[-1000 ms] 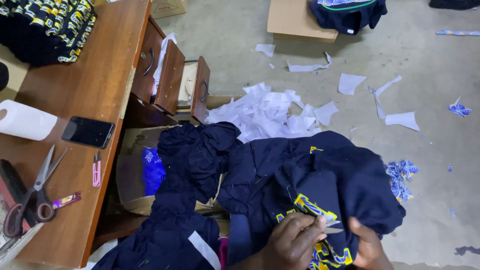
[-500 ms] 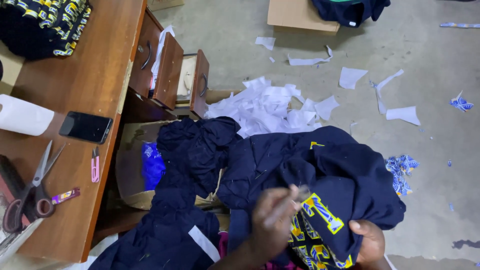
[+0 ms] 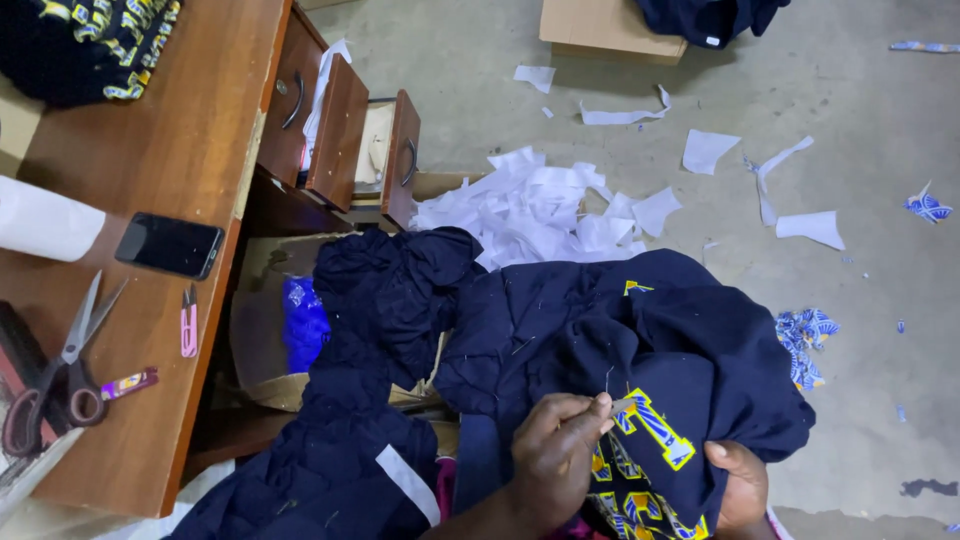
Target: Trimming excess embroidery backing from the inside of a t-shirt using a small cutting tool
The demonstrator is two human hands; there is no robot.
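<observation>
Navy garment (image 3: 640, 340) with yellow appliqué lettering (image 3: 655, 430) lies bunched over my lap, at about five o'clock in my view, its folds spilling toward a second dark heap (image 3: 390, 290) at nine o'clock from it. My left hand (image 3: 555, 455) has thumb and fingertips pinched together on something thin and pale at the edge of the lettering; whether it is thread or a scrap of backing I cannot tell. My right hand (image 3: 738, 490) is closed on a fold of the cloth from beneath, at four o'clock from the letters. I judge the fabric soft, light and floppy, so it should be held close to the stitching, kept taut between both hands. White paper scraps (image 3: 540, 205) litter the floor at twelve o'clock. Scissors (image 3: 50, 375) and a phone (image 3: 168, 245) sit on the wooden desk (image 3: 160, 140) at nine o'clock.
</observation>
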